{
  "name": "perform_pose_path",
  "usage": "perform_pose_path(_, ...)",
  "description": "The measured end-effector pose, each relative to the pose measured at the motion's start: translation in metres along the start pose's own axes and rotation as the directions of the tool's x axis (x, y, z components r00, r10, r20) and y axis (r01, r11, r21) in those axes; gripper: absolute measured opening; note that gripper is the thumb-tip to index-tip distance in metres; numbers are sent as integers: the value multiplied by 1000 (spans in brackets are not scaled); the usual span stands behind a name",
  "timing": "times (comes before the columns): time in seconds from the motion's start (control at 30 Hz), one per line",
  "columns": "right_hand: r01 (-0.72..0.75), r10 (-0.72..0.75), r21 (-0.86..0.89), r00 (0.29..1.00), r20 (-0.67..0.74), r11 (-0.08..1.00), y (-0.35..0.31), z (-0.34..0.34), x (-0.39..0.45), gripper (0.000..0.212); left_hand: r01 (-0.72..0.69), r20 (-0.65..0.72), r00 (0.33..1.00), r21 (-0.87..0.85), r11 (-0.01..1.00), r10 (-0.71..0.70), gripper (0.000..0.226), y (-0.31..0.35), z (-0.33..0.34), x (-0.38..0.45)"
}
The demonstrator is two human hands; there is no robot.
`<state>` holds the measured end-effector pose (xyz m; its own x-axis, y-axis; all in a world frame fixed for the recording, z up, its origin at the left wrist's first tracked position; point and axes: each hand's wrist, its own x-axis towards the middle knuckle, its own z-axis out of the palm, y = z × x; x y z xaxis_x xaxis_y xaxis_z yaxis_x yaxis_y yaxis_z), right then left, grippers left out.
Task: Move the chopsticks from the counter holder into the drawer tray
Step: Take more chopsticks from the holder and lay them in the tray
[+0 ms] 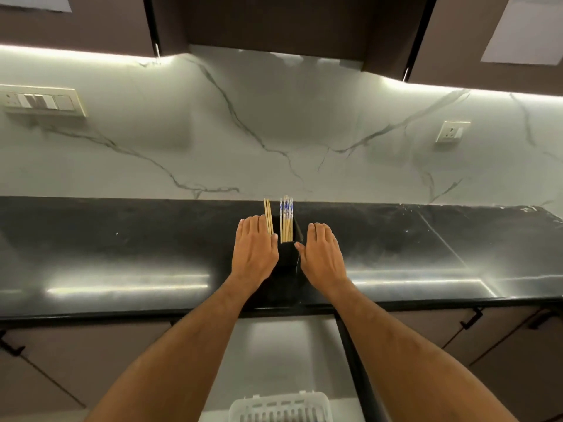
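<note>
Reaching forward, both hands flank a black holder (286, 254) on the dark worktop (122, 239), about midway along it, between front edge and back wall. Left hand (254, 249) lies palm down, fingers straight and together, touching the holder's left side; a few plain chopsticks (268, 216) stand upright just beside its fingers, whether pinched or only leaning there I cannot tell. Right hand (320, 251) is flat and relaxed too, fingers straight, thumb tip at the holder's right edge, holding nothing. A second bunch of chopsticks with blue-patterned tops (286, 219) stands upright in the holder between the hands. Below the worktop's front edge an open drawer (274, 345) shows, with a white slotted tray (280, 408) at its near end, well apart from the holder. Marble backsplash behind, switch plate (42, 102) left, socket (453, 131) right.
</note>
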<state>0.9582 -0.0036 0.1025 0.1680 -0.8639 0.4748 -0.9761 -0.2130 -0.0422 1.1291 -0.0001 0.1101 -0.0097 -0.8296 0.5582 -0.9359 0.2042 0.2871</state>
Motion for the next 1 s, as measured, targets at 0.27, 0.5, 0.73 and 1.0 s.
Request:
perform_pose_path(0.27,56,-52,98,998,-39,994,6,29,71,44,32,-10,999,21,999,-32,38,-10,34,61)
perform_pose_path(0.5,19,-43,235,994,98,972,15,91,123,43,142,64,988,-6,990,-141,39,-25,98,95)
perform_pose_path(0.73,-9,-58,308,976,210,951,11,151,149,41,254,162,957,-62,965,-241,40,-41,148,109)
perform_pose_path(1.0,-9,-38,307,988,147,952,7,190,167,44,369,190,921,-154,917,-339,32,-57,183,134)
